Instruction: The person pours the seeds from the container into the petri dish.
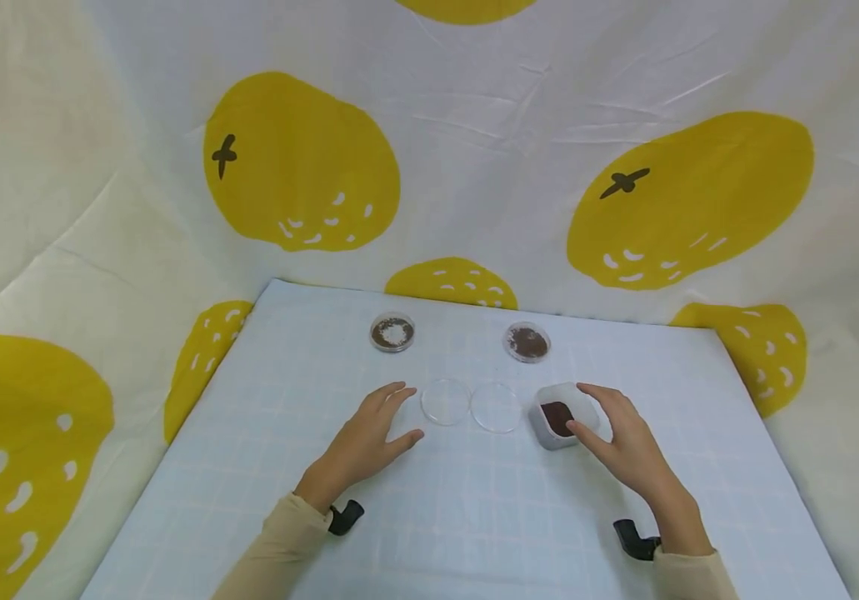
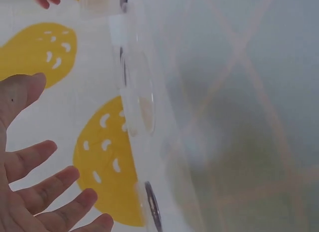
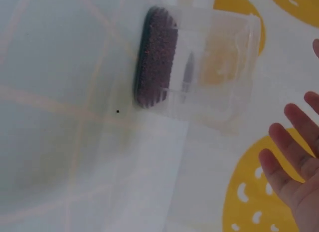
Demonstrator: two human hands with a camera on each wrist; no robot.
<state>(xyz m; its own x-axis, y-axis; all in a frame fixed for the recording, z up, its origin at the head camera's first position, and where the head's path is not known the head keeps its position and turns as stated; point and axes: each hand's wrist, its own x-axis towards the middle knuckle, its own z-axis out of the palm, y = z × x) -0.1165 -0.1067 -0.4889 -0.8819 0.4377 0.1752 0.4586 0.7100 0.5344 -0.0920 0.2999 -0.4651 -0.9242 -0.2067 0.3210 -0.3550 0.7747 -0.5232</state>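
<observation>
My left hand (image 1: 364, 442) hovers with spread, relaxed fingers left of two clear round dishes. The left clear dish (image 1: 446, 403) and right clear dish (image 1: 496, 408) sit side by side, looking like petri dish parts. My right hand (image 1: 627, 437) overlaps the right side of a clear square plastic tub (image 1: 549, 435) in the head view. In the right wrist view its fingers (image 3: 299, 124) are extended, apart from the tub. Dark brown granules (image 3: 158, 57) lie in the tub's bottom. Neither hand holds anything.
Farther back stand a petri dish (image 1: 392, 347) of brown granules with a pale middle and another petri dish (image 1: 527, 360) with brown granules. A pale checked cloth (image 1: 429, 517) covers the table. Behind it hangs a white curtain (image 1: 474, 183) with yellow fruit prints.
</observation>
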